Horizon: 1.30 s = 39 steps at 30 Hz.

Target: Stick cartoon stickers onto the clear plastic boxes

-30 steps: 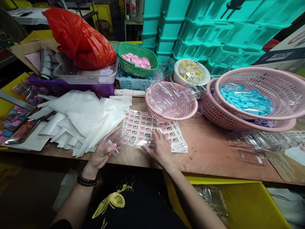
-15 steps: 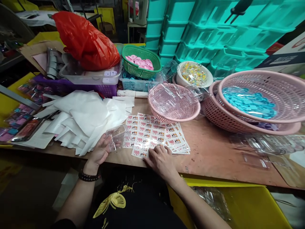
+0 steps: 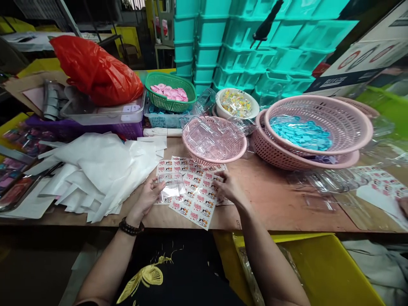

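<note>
My left hand (image 3: pixel 149 195) holds a clear plastic box (image 3: pixel 174 187) by its left side, tilted over the sticker sheets. Under it lie several overlapping white sheets; the top sticker sheet (image 3: pixel 196 197) carries rows of cartoon cats and pink print. My right hand (image 3: pixel 231 187) is at the upper right edge of that sheet, fingers bent and closed on it; whether a single sticker is between the fingertips is too small to tell. Just beyond the sheets stands a pink basket (image 3: pixel 207 160) of clear plastic boxes.
White backing papers (image 3: pixel 95 170) are heaped at left. Behind stand a red bag (image 3: pixel 98 72), a green basket (image 3: pixel 153 100) and a white bowl (image 3: pixel 219 108). Stacked pink baskets (image 3: pixel 264 155) stand at right, before teal bins (image 3: pixel 210 55). Another person's hand (image 3: pixel 403 206) shows at far right.
My right hand has moved up along the sheet to its right edge. The top sheet has turned and its lower corner points toward me. The box has tilted flatter over the sheets.
</note>
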{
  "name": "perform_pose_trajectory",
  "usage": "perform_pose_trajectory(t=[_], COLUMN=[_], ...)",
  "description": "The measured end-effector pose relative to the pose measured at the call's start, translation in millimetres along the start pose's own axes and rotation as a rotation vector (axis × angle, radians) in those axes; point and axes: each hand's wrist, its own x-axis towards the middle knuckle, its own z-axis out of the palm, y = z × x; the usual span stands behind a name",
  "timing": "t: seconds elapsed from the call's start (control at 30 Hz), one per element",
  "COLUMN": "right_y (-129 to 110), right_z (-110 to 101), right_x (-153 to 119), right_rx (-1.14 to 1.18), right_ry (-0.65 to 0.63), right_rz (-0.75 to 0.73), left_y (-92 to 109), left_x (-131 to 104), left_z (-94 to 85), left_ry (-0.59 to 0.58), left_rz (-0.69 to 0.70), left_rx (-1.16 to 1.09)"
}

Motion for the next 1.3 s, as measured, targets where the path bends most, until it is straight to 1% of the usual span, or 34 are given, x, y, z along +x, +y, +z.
perform_pose_trajectory(t=[0.1,0.17,0.2,0.27,0.3,0.33,0.37,0.4,0.43,0.47,0.53,0.57,0.63,0.7,0.8,0.87,0.97,1.07,1.23,1.3], right_y=[15,16,12,-4,-15,-28,-41,-53,-64,-73,-84,-86,-86,-83,-82,-82,-83,-81,-72,-69], right_z=[-39,-68,-81,-102,-109,-112,-113,-111,-106,-101,-89,-84,-78,-76,-75,-75,-73,-69,-57,-53], right_x=[-23,-47,-61,-88,-101,-112,-120,-126,-128,-129,-123,-119,-111,-105,-103,-103,-102,-100,-93,-92], right_rx=[0.269,0.458,0.51,0.5,0.466,0.424,0.382,0.35,0.334,0.339,0.413,0.474,0.602,0.676,0.702,0.724,0.763,0.824,1.002,1.051], right_ry=[-0.001,0.032,0.061,0.11,0.121,0.111,0.084,0.047,0.002,-0.042,-0.115,-0.139,-0.185,-0.236,-0.313,-0.334,-0.369,-0.46,-0.665,-0.712], right_rz=[0.038,0.043,0.037,-0.003,-0.041,-0.094,-0.151,-0.207,-0.259,-0.304,-0.347,-0.342,-0.291,-0.218,-0.149,-0.122,-0.103,-0.08,-0.039,-0.015], left_y=[-1,2,6,17,24,31,39,46,53,58,66,68,70,71,70,68,66,65,67,67], left_x=[5,5,3,-9,-19,-30,-42,-54,-64,-73,-81,-82,-80,-77,-76,-77,-79,-79,-79,-79], left_z=[-5.7,-8.7,-8.2,-0.7,6.8,16.5,27.9,40.1,52.2,63.2,79.0,82.9,83.5,78.4,71.3,70.3,73.1,76.6,79.0,79.6], left_ry=[0.012,0.05,0.096,0.214,0.285,0.289,0.201,0.068,-0.072,-0.186,-0.373,-0.444,-0.534,-0.562,-0.581,-0.592,-0.599,-0.593,-0.575,-0.56], left_rz=[0.025,0.065,0.118,0.305,0.434,0.56,0.659,0.748,0.82,0.851,0.833,0.795,0.695,0.612,0.577,0.556,0.515,0.569,0.762,0.777], left_rx=[0.242,0.474,0.58,0.702,0.699,0.657,0.6,0.563,0.565,0.594,0.636,0.66,0.69,0.699,0.705,0.686,0.598,0.557,0.624,0.63])
